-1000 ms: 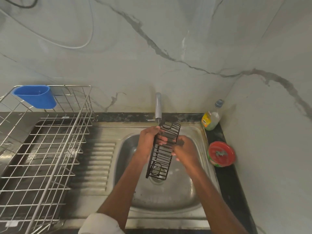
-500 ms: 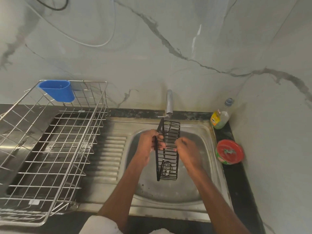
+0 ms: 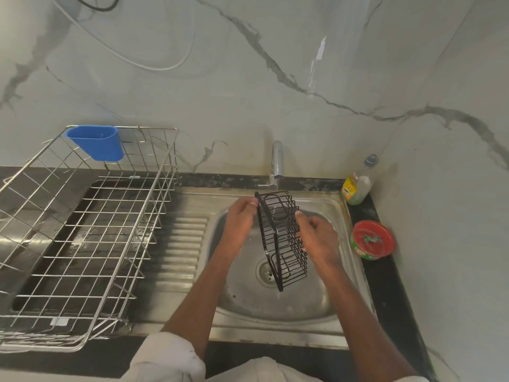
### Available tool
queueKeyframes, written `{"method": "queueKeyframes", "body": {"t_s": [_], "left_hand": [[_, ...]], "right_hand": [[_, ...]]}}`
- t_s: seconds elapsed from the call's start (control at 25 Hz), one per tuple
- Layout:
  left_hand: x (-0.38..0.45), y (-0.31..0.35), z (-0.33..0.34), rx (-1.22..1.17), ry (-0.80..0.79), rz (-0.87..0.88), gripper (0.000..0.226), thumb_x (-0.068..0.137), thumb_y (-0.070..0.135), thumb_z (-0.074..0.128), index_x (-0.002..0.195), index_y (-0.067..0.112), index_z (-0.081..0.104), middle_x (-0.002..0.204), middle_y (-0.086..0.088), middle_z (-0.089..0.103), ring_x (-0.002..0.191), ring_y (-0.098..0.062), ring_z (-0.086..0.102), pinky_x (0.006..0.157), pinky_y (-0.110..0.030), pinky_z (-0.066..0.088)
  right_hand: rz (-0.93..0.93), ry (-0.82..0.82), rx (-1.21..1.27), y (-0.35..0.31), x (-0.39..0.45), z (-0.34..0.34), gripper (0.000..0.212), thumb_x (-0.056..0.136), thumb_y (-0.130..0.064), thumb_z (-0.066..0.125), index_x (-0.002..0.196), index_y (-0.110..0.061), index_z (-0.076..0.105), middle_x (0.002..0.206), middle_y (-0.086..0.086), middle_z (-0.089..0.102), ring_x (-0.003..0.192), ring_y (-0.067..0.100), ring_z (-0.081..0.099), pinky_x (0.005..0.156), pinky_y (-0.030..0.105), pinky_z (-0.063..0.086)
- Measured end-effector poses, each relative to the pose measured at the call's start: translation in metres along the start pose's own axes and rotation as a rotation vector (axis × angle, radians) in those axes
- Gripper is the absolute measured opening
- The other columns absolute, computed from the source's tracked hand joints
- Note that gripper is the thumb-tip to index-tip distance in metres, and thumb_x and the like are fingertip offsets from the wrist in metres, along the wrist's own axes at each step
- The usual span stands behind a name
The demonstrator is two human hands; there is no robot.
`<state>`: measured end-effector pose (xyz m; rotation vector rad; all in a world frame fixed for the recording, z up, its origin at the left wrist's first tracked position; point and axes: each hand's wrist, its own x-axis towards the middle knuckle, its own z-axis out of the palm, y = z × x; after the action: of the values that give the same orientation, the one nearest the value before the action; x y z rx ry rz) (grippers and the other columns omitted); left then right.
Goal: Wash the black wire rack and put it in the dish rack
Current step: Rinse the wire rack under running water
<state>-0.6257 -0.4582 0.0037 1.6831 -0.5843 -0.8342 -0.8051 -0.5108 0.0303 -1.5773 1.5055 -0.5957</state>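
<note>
- The black wire rack (image 3: 283, 238), a long narrow basket of thin black metal bars, hangs tilted over the steel sink basin (image 3: 275, 301), its far end just under the chrome tap (image 3: 276, 162) and its near end above the round drain (image 3: 265, 271).
- The left hand (image 3: 239, 226) pinches the rack's far left corner, fingers curled in on the top bar.
- The right hand (image 3: 319, 238) grips the rack's right side around the middle, fingers curled through the wires.
- Left of the basin lies the ribbed steel draining board (image 3: 176, 252).
- Further left on the dark worktop (image 3: 385, 293) stands the large silver wire dish rack (image 3: 82, 244); a blue plastic cup holder (image 3: 96, 143) hooks on its far rim.
- Right of the sink, near the wall, sits a round red-and-green tub (image 3: 373, 239), and beyond it a clear bottle with a yellow label (image 3: 356, 183).
- A white marble-patterned wall (image 3: 248, 78) rises behind everything.
</note>
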Motion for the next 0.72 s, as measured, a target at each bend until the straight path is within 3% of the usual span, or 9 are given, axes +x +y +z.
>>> {"method": "queueKeyframes", "body": {"t_s": [0.08, 0.16, 0.28, 0.4, 0.48, 0.56, 0.72], "left_hand": [[0.016, -0.001, -0.003, 0.045, -0.03, -0.034, 0.038, 0.104, 0.012, 0.059, 0.139, 0.026, 0.059, 0.136, 0.006, 0.064, 0.123, -0.018, 0.061, 0.112, -0.048, 0.05], [0.031, -0.003, -0.003, 0.066, -0.063, -0.075, 0.051, 0.101, 0.011, 0.067, 0.148, 0.022, 0.053, 0.143, 0.002, 0.061, 0.127, -0.02, 0.06, 0.114, -0.046, 0.047], [0.051, -0.002, -0.002, 0.231, -0.075, 0.011, 0.021, 0.103, 0.024, 0.069, 0.121, 0.015, 0.076, 0.112, -0.001, 0.08, 0.105, -0.018, 0.075, 0.102, -0.042, 0.056], [0.063, 0.002, -0.006, 0.326, -0.037, 0.043, 0.018, 0.1, 0.016, 0.063, 0.1, 0.018, 0.08, 0.077, 0.001, 0.079, 0.069, -0.015, 0.074, 0.073, -0.04, 0.065], [0.058, 0.005, -0.012, 0.458, 0.04, 0.07, 0.022, 0.096, 0.01, 0.06, 0.097, 0.023, 0.077, 0.082, 0.003, 0.079, 0.074, -0.02, 0.075, 0.073, -0.042, 0.063], [0.051, 0.004, -0.018, 0.556, 0.104, 0.072, 0.024, 0.097, 0.006, 0.057, 0.102, 0.022, 0.074, 0.093, 0.002, 0.077, 0.085, -0.025, 0.071, 0.078, -0.041, 0.058], [0.04, -0.003, -0.036, 0.564, 0.202, 0.039, 0.025, 0.101, 0.002, 0.054, 0.11, 0.019, 0.07, 0.101, -0.002, 0.076, 0.087, -0.024, 0.066, 0.075, -0.035, 0.044]], "right_hand": [[0.01, -0.021, 0.088, -0.007, 0.008, 0.0, 0.044, 0.095, -0.058, 0.057, 0.086, -0.018, 0.074, 0.082, 0.006, 0.077, 0.076, 0.018, 0.072, 0.068, 0.039, 0.062], [0.024, -0.049, 0.148, -0.013, 0.021, -0.002, 0.046, 0.089, -0.057, 0.057, 0.084, -0.015, 0.076, 0.079, 0.005, 0.077, 0.08, 0.025, 0.075, 0.072, 0.047, 0.063], [0.031, -0.107, 0.227, -0.017, 0.041, -0.008, 0.034, 0.091, -0.045, 0.06, 0.082, -0.015, 0.072, 0.082, 0.007, 0.077, 0.089, 0.033, 0.074, 0.079, 0.047, 0.059], [-0.014, -0.125, 0.309, -0.03, 0.05, -0.005, 0.02, 0.104, -0.038, 0.055, 0.096, -0.024, 0.067, 0.089, -0.007, 0.067, 0.085, 0.014, 0.066, 0.076, 0.03, 0.048], [-0.049, -0.141, 0.287, -0.041, 0.057, 0.001, 0.022, 0.108, -0.045, 0.047, 0.111, -0.03, 0.064, 0.099, -0.016, 0.061, 0.094, 0.003, 0.06, 0.088, 0.027, 0.047], [-0.048, -0.14, 0.287, -0.045, 0.062, 0.011, 0.036, 0.107, -0.05, 0.046, 0.122, -0.027, 0.069, 0.119, -0.01, 0.066, 0.115, 0.012, 0.061, 0.1, 0.034, 0.046], [-0.059, -0.308, 0.302, -0.041, 0.043, 0.029, 0.057, 0.098, -0.06, 0.056, 0.15, -0.036, 0.047, 0.151, -0.013, 0.048, 0.137, 0.011, 0.044, 0.107, 0.036, 0.037]]}}
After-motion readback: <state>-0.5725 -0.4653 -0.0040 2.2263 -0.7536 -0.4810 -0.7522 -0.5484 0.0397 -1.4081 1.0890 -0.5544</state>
